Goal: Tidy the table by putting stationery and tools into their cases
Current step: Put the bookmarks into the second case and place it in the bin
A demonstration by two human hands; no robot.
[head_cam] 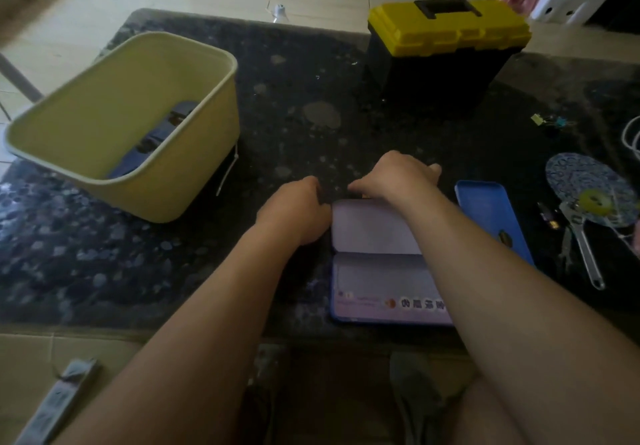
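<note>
Hands at the far rim of the open case [374, 233]

The case lies open near the front edge of the table [294, 98]. The left hand [294, 209] and right hand [398, 177] curl their fingers at its far rim; I cannot tell if they hold it or something small. A pull toward the body may slide the case off the table. The wrench [585, 257] and clips [550, 120] lie well apart at right.

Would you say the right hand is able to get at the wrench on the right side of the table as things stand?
Probably yes. The wrench lies in the open on the table, right of the blue tray, and only that low tray lies between it and the right hand.
</note>
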